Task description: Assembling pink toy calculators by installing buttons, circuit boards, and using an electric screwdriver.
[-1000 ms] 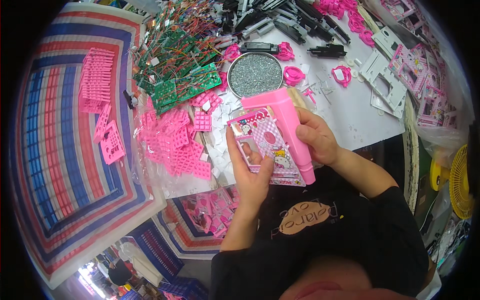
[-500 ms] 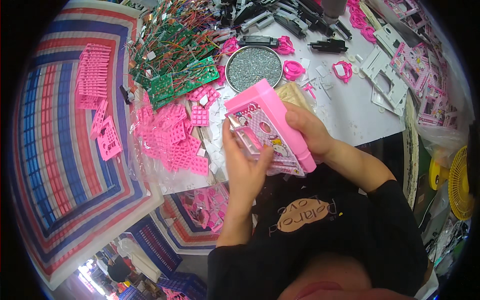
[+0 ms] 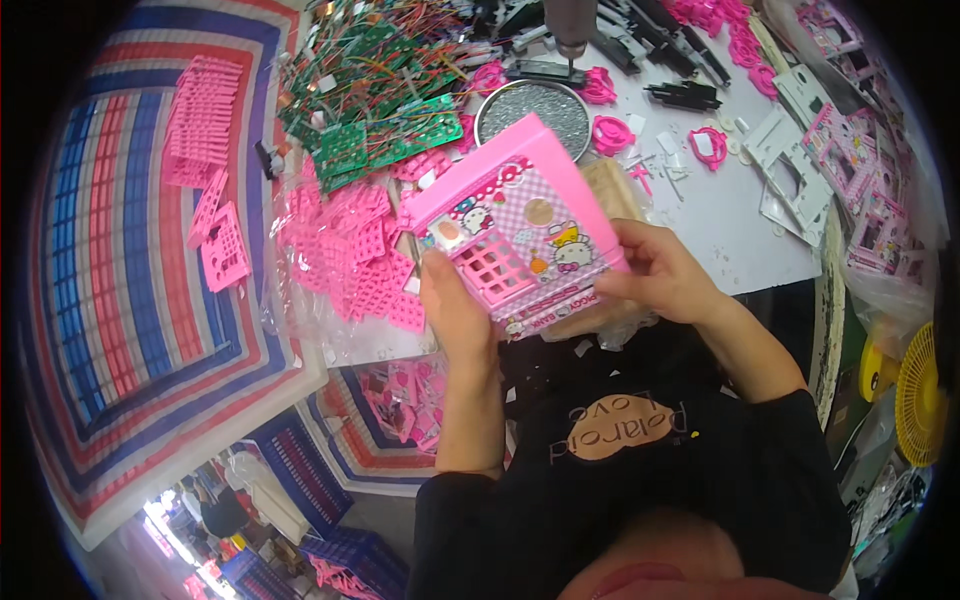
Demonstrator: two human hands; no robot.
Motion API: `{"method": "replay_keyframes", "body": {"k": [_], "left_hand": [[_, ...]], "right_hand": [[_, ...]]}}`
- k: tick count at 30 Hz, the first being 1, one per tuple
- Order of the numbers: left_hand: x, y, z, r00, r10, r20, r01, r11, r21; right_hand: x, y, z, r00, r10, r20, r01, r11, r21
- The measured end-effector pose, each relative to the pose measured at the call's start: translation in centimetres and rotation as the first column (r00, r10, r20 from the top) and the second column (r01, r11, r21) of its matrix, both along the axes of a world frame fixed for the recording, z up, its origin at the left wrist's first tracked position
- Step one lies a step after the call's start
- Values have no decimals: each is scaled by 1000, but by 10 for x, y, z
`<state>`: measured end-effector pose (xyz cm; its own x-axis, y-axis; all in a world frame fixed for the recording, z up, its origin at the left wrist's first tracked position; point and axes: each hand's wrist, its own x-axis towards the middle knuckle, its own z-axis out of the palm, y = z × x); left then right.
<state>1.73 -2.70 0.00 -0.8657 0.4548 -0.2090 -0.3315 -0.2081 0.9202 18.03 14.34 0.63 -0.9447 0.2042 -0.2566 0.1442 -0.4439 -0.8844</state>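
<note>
Between my two hands is a pink plastic toy bank panel [image 3: 540, 215], held tilted over the table's front edge. Its printed face, with cartoon figures and a round hole, is turned up, and a grid of square openings shows at its lower left. My left hand [image 3: 458, 310] grips the left edge, thumb on the face. My right hand [image 3: 665, 272] pinches the lower right corner, fingers partly behind it. Left of the panel lie pink keypad pieces [image 3: 350, 255] on clear plastic. Just beyond it stands a round dish [image 3: 535, 108] of small metal screws.
Green circuit boards [image 3: 385, 140] with tangled wires are heaped at the back left. A screwdriver tip [image 3: 570, 40] hangs above black parts [image 3: 685, 95]. Pink rings [image 3: 708, 147] and white frames [image 3: 790, 160] lie right. A striped cloth-lined box [image 3: 140, 300] holds pink grids; a yellow fan [image 3: 915, 390] stands at right.
The panel has turned so its printed face now points up toward me. My right hand has slid to the lower right corner, and the whole view has shifted slightly.
</note>
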Motion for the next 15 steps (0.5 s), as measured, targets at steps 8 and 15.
{"method": "replay_keyframes", "body": {"k": [8, 15], "left_hand": [[-8, 11, 9, 964, 28, -264, -52, 995, -86], [-5, -10, -1, 973, -117, -200, 126, 991, 35]], "right_hand": [[1, -13, 4, 994, -41, -101, 38, 999, -30], [2, -6, 2, 983, -142, -120, 148, 988, 37]]}}
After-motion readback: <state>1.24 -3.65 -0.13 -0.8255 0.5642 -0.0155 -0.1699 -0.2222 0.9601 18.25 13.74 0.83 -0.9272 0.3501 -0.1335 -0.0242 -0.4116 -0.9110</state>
